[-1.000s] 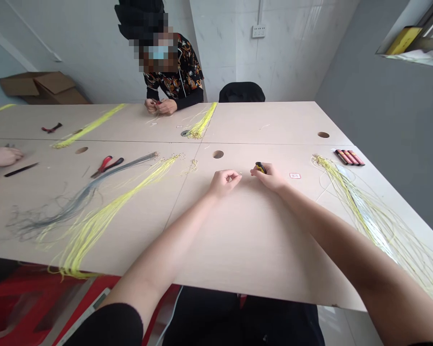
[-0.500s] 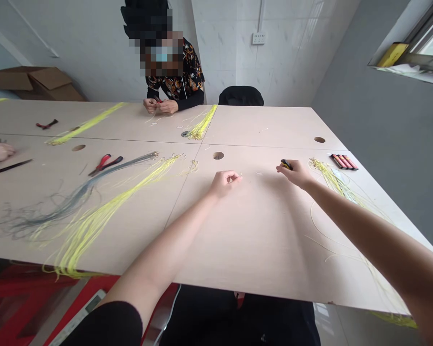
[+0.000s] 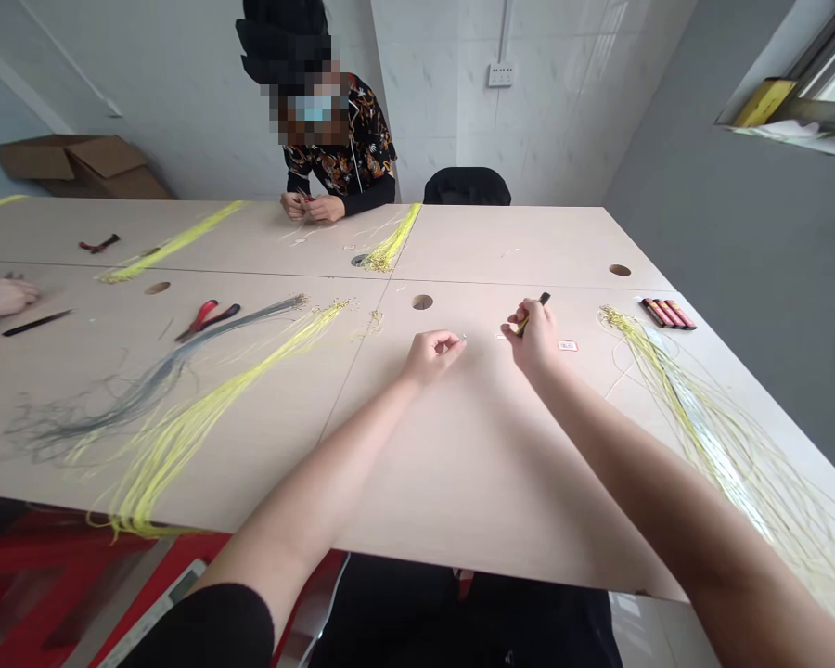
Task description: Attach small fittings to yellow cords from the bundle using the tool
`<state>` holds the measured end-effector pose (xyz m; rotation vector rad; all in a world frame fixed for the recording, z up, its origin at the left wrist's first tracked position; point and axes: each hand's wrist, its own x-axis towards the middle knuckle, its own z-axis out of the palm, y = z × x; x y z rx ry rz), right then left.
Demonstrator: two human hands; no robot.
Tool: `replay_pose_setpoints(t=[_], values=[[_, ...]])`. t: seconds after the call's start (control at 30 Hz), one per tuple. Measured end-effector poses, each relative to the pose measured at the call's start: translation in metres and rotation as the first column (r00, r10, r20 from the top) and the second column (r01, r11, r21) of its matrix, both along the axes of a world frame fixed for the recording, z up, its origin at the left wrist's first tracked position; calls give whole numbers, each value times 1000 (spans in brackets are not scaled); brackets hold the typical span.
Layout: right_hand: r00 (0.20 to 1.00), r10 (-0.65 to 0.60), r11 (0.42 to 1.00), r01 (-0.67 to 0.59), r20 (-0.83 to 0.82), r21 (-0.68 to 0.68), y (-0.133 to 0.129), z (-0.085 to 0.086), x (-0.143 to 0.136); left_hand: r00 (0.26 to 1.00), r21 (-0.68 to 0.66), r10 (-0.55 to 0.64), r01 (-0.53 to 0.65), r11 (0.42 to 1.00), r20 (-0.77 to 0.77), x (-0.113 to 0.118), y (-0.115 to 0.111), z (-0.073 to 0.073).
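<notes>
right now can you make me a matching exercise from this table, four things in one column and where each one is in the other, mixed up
Things:
1. red-handled pliers
2. dark red tubes
3. black and yellow tool
4. cardboard box

Places:
A. in the right hand
B. against the wall, beyond the table's far left
C. on the table near its right edge
D. on the table beside the grey wire bundle

Pairs: 1-D, 2-C, 3-A, 4-B

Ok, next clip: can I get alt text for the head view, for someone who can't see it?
Two bare arms reach over a pale table: the right hand holds a small black-and-yellow tool, and the left hand pinches something too small to tell. Yellow wire bundles lie to either side, and another person sits working at the far edge.
</notes>
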<state>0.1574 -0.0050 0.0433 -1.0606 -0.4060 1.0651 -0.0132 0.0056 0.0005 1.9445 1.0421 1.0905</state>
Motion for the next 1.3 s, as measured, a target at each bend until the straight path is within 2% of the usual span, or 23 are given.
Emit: replay_pose_setpoints(t=[0.07,0.13,0.23,0.33,0.4,0.53,0.73,0.83,0.9,1.03,1.13,1.3], values=[[999,34,994,-30,-38,109,-2,-7,-18,999,11,20,-20,1000,26,-1,0,0],[993,115,981,-112,-4,160,0,-17,-27,998,11,43,-43,999,51,-2,0,0],[963,253,949,-266,93,169,4,-32,-26,995,-19,51,-49,999,89,-2,0,1],[933,347,921,-358,94,156,3,-37,-19,996,-12,34,-34,999,85,-2,-1,3],[906,419,893,-424,65,149,-2,-36,-17,996,69,49,-54,996,76,-2,-3,4],[826,564,818,-562,22,124,-13,-34,-24,990,320,75,-109,941,118,-3,-5,7],[689,720,680,-724,83,112,-12,-34,-31,987,376,81,-130,918,142,-4,-4,7],[639,768,629,-766,47,130,-9,-33,-29,988,367,83,-125,922,128,-3,-4,6],[625,779,617,-777,41,130,-8,-33,-29,991,364,84,-116,924,104,-2,-5,5],[657,748,656,-753,92,43,-8,-37,-33,994,372,64,-92,924,87,1,-8,4],[663,728,668,-743,174,38,-10,-39,-35,996,369,60,-83,926,73,3,-9,5],[592,760,600,-798,269,63,-11,-40,-35,994,341,67,-91,935,81,3,-8,5]])
